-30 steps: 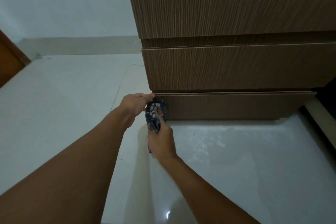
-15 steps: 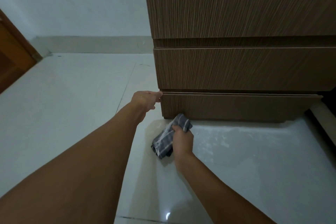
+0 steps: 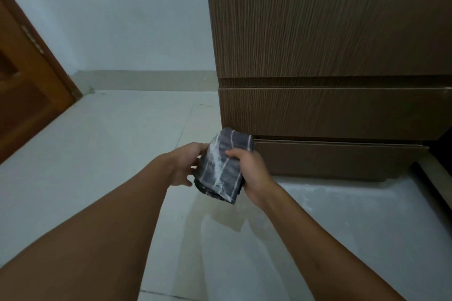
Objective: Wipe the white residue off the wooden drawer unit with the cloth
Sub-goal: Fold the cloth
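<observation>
Both hands hold the cloth (image 3: 220, 168), a grey striped one folded into a thick pad, in the air just in front of the lower left corner of the wooden drawer unit (image 3: 330, 39). It does not seem to touch the wood. The right hand (image 3: 252, 173) grips the right edge, with the thumb on the upper face and the other fingers hidden below. The left hand (image 3: 186, 166) takes the left edge, with the thumb at the top corner and the fingers curled behind the fabric. A white smear runs along the upper face of the cloth, so I judge that this side is loaded with residue and that the two-handed hold serves to turn or refold it to a cleaner face. The drawer fronts in view look mostly free of white marks, though the light is dim. A pale dusty patch (image 3: 342, 193) lies on the tiled floor (image 3: 97, 144) just before the bottom drawer (image 3: 337, 159). A brown door (image 3: 24, 85) stands at the far left.
</observation>
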Available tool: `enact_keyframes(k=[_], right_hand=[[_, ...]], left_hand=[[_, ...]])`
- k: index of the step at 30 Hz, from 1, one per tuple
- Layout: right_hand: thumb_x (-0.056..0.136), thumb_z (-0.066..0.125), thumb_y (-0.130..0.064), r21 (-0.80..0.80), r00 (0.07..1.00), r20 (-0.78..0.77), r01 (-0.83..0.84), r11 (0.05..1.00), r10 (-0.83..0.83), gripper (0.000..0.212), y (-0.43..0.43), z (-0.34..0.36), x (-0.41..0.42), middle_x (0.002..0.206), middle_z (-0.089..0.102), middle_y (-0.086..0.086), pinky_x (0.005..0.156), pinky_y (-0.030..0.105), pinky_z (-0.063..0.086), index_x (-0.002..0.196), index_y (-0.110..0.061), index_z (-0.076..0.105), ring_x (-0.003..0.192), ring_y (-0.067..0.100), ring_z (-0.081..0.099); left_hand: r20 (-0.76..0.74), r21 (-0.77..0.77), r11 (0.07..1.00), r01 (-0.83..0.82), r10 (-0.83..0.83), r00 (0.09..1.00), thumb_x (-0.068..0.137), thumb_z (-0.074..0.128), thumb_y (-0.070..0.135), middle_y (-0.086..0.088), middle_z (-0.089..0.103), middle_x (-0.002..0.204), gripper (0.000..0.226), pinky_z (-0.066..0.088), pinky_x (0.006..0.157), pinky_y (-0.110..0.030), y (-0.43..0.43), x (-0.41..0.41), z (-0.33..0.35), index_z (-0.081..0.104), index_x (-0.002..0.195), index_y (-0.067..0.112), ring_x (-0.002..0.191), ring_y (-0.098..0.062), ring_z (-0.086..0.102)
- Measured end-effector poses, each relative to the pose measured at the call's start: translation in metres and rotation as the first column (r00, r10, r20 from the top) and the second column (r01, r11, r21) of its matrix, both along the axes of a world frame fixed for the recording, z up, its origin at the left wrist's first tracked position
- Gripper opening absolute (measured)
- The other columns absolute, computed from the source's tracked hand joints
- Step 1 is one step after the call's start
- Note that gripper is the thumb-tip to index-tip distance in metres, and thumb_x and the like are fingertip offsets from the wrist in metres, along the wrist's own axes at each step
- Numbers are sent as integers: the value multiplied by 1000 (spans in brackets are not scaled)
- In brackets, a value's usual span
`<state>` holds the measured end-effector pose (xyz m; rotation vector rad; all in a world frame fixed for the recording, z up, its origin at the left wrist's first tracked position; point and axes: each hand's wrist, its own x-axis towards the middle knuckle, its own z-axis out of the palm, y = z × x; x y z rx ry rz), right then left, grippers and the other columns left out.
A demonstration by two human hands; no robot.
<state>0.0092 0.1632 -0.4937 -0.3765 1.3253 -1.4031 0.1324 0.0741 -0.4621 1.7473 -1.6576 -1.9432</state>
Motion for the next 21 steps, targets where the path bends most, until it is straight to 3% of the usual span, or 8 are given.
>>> enact_keyframes(k=[2,5,8,10,15,18,21], right_hand=[[82,60,-10,-27,1000,27,5,1000,-5,25,10,14,-9,99,74,19,86,54,55,105,-7,66,92,38,71],[84,54,-8,-78,999,36,13,997,-10,23,25,36,-24,99,72,21,81,51,57,104,-5,64,88,37,70],[82,50,-11,-91,1000,-18,-16,996,14,31,34,57,-34,105,71,24,83,55,56,111,-3,61,95,40,69],[81,49,-11,-89,994,-108,-46,995,37,32,39,72,-41,101,70,22,85,54,55,110,-4,61,94,39,68],[81,48,-8,-98,932,-345,-150,984,108,27,51,123,-53,94,66,8,87,45,52,104,-10,62,92,31,66],[82,53,-9,-136,880,-464,-187,973,104,29,58,160,-57,103,67,7,94,51,51,111,-6,60,102,34,64],[88,61,-13,-219,840,-541,-201,955,52,24,67,203,-65,108,71,3,91,48,54,110,-22,62,97,24,69]], left_hand=[[-125,45,999,31,-25,992,96,44,38,-8,63,124,36,45,101,-48,3,2,10,62,119,18,116,-28,58],[-241,9,999,39,-35,970,96,46,32,-11,65,113,31,49,93,-42,6,0,28,62,111,9,105,-27,61],[-335,-19,999,28,-32,942,96,49,28,-11,64,108,24,47,98,-45,12,-4,48,60,108,10,101,-28,61],[-376,-31,999,38,-47,925,95,52,28,-11,67,108,26,45,101,-46,19,-6,62,61,112,10,102,-29,63],[-448,-193,979,-61,-33,893,94,57,23,-10,70,97,16,53,81,-37,33,-12,97,61,104,12,84,-23,67],[-499,-271,951,-148,-7,867,91,63,21,-12,73,100,17,55,85,-41,37,-13,124,64,105,11,87,-25,70],[-517,-395,894,-211,-26,856,90,65,22,-11,74,102,20,55,86,-42,44,-15,167,66,108,12,89,-26,70]])
